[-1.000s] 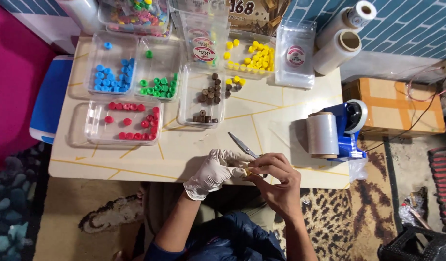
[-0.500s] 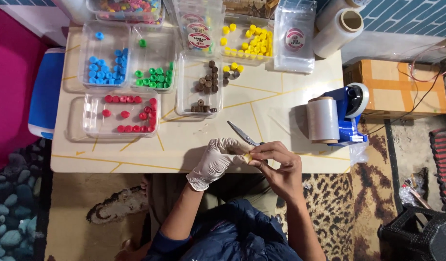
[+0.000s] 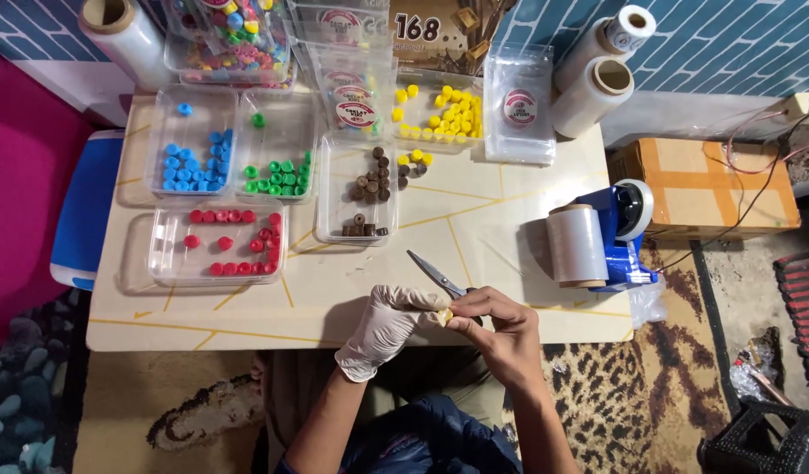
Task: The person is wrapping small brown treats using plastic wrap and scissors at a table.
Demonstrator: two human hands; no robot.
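Observation:
My left hand (image 3: 385, 330), in a white glove, and my bare right hand (image 3: 503, 332) meet at the table's front edge. Both pinch a small yellowish piece (image 3: 443, 315) between their fingertips. Grey scissors (image 3: 432, 271) lie on the table just behind the hands, blades pointing to the far left and handles hidden by my fingers. Beyond them stand clear trays of small caps: red (image 3: 218, 243), blue (image 3: 192, 156), green (image 3: 276, 163), brown (image 3: 361, 193) and yellow (image 3: 441, 114).
A blue tape dispenser with a wide clear roll (image 3: 597, 242) stands at the table's right. Rolls of plastic film (image 3: 603, 66) and clear bags (image 3: 519, 105) line the back. A cardboard box (image 3: 712, 189) sits on the floor to the right.
My hands stay together on the small piece at the table's front edge. Only the view has shifted slightly.

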